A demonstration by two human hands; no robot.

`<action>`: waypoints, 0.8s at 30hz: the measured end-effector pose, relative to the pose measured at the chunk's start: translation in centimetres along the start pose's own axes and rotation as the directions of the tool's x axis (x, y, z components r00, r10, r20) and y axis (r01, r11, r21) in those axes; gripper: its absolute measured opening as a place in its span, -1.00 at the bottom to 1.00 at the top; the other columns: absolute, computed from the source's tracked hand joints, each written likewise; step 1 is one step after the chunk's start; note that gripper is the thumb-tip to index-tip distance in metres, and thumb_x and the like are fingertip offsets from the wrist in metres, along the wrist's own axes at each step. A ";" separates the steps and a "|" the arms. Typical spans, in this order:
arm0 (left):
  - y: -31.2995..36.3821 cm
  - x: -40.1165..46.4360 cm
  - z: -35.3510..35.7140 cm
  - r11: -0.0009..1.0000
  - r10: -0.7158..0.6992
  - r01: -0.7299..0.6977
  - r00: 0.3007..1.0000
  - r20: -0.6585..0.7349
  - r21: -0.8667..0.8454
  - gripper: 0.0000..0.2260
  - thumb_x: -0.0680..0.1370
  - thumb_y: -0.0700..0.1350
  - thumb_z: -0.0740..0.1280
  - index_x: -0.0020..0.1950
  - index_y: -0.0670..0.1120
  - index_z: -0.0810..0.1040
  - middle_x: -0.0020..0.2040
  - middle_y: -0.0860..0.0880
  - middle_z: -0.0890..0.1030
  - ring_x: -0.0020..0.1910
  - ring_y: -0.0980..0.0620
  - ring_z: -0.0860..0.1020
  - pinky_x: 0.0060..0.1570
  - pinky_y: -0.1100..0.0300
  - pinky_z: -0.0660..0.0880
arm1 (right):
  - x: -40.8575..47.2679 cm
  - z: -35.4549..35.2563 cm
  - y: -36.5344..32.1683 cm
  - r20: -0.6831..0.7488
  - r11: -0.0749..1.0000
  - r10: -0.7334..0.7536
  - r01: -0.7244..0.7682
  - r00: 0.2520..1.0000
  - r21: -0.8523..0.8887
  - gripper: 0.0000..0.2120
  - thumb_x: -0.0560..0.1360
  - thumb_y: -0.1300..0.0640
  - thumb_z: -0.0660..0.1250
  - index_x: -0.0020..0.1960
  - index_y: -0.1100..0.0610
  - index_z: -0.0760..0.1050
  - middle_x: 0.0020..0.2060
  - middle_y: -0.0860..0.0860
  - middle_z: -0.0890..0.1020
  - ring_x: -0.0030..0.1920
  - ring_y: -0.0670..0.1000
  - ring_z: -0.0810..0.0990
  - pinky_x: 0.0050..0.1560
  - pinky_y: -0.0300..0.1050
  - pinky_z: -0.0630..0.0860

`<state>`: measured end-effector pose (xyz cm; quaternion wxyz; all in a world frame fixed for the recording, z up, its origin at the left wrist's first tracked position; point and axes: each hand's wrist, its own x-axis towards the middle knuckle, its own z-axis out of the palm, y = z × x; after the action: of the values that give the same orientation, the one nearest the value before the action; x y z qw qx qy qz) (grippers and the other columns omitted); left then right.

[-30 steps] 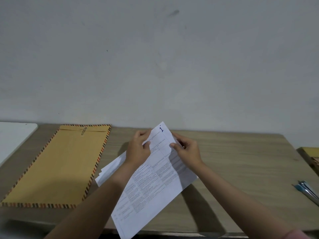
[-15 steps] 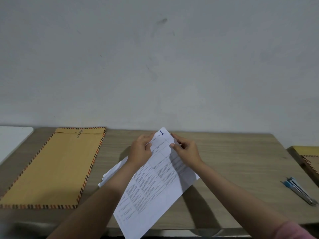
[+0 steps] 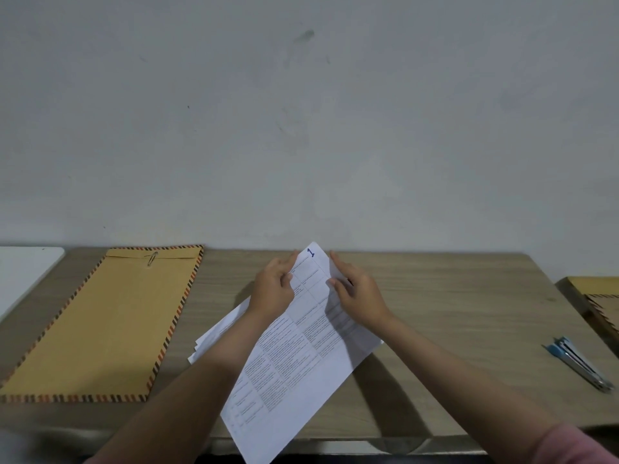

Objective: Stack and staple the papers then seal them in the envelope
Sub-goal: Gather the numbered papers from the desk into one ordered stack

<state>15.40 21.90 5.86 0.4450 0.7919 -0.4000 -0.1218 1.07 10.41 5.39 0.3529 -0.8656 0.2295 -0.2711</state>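
- Papers (image 3: 301, 349): printed stack, tilted diagonally, far corner raised off the desk (image 3: 452, 313), top sheet marked "1".
- Left hand (image 3: 273, 291): fingers closed on the stack's left edge near the top corner.
- Right hand (image 3: 356, 291): pinching the right edge, index finger extended.
- Envelope (image 3: 110, 326): brown, striped border, flat on desk, left of the papers, apart.
- Stapler (image 3: 577, 363): blue, far right.

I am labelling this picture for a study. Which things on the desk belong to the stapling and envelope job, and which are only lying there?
For the job:
papers, held by left hand and right hand
brown envelope with paper clip
stapler

Only lying there:
white board at far left
brown things at right edge, partly cut off
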 end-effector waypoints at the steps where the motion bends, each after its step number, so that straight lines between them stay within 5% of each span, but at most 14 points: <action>1: 0.1 0.0 0.1 1.000 0.007 -0.007 1.000 0.008 0.000 -0.56 0.54 -0.33 0.19 0.38 -0.02 0.40 0.04 -0.08 0.53 0.01 0.01 0.49 0.06 0.22 0.43 | 0.0 0.1 -0.1 -0.003 0.999 -0.015 0.015 1.000 -0.029 -0.47 0.52 0.23 0.28 0.45 0.04 0.23 -0.26 -0.04 0.45 -0.27 -0.05 0.43 -0.21 -0.18 0.42; 7: 0.3 -0.2 0.6 0.997 0.045 -0.043 0.999 0.028 -0.071 -0.55 0.52 -0.38 0.19 0.37 -0.07 0.43 0.15 -0.04 0.55 0.13 0.03 0.50 0.19 0.19 0.44 | -0.1 0.2 -0.2 0.016 0.996 -0.010 0.012 1.000 -0.087 -0.50 0.52 0.22 0.26 0.44 0.09 0.25 -0.21 0.02 0.43 -0.29 -0.01 0.43 -0.24 -0.02 0.45; 11: 0.6 -0.2 0.6 0.990 0.005 -0.002 1.000 0.021 -0.143 -0.54 0.51 -0.43 0.17 0.32 -0.07 0.49 0.13 -0.01 0.56 0.10 0.09 0.50 -0.01 0.55 0.38 | -0.2 -0.1 0.1 -0.012 0.997 0.062 -0.063 0.998 -0.047 -0.50 0.53 0.19 0.26 0.44 0.08 0.25 -0.15 0.04 0.48 -0.18 0.04 0.50 -0.13 -0.02 0.48; 14: 1.1 -0.3 1.0 0.986 0.018 -0.012 0.999 0.032 -0.168 -0.53 0.50 -0.45 0.16 0.31 -0.08 0.50 0.14 -0.02 0.55 0.11 0.11 0.49 -0.04 0.62 0.34 | -0.6 -0.7 0.1 -0.010 0.995 0.076 -0.076 0.997 -0.065 -0.50 0.53 0.18 0.26 0.44 0.11 0.24 -0.15 0.02 0.45 -0.16 0.01 0.47 -0.13 -0.12 0.42; 20: 2.7 -0.5 1.8 0.985 0.031 -0.021 0.998 0.054 -0.173 -0.58 0.53 -0.39 0.19 0.29 -0.02 0.52 0.15 0.04 0.56 0.16 0.10 0.50 0.05 0.45 0.36 | -0.8 -2.4 0.2 -0.050 0.998 0.004 -0.007 0.999 -0.062 -0.62 0.51 0.26 0.25 0.33 0.15 0.42 -0.34 -0.14 0.36 -0.30 -0.15 0.36 -0.22 -0.22 0.28; 24: 4.0 -0.9 2.8 0.989 0.051 -0.038 0.995 0.088 -0.142 -0.58 0.54 -0.36 0.20 0.32 0.00 0.49 0.21 0.11 0.52 0.23 0.11 0.48 0.12 0.40 0.36 | -1.1 -4.3 0.9 -0.101 1.000 0.007 -0.008 0.995 -0.015 -0.68 0.50 0.31 0.25 0.24 0.18 0.52 -0.32 -0.14 0.41 -0.30 -0.24 0.41 -0.22 -0.47 0.32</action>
<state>11.18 19.69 7.29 0.4832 0.7434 -0.4278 -0.1757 -2.72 8.37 6.97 0.3353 -0.8526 0.2523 -0.3114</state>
